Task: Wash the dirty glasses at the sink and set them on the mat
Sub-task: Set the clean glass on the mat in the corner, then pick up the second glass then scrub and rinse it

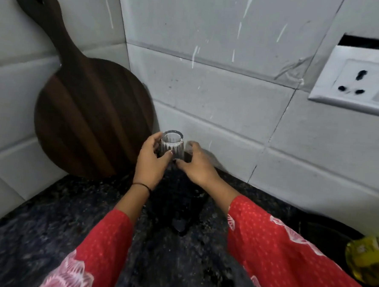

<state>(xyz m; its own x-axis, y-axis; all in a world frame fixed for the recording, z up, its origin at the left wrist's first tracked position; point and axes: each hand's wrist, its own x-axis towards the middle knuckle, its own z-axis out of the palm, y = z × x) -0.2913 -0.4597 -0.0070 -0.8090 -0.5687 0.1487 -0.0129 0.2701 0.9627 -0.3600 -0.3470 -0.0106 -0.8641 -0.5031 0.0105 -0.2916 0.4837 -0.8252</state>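
Note:
A small clear ribbed glass [173,143] stands upside down at the far end of a black mat [178,207] on the dark speckled counter, close to the tiled wall. My left hand [152,161] wraps its thumb and fingers around the glass's left side. On the right, my right hand [197,163] hovers with fingers spread next to the glass; whether it touches the glass I cannot tell. Both forearms wear red patterned sleeves.
A round dark wooden board [90,113] with a handle leans in the wall corner to the left. On the wall at the right is a white socket plate [356,82]. A yellow-green object [368,258] sits at the right edge beside a dark rim.

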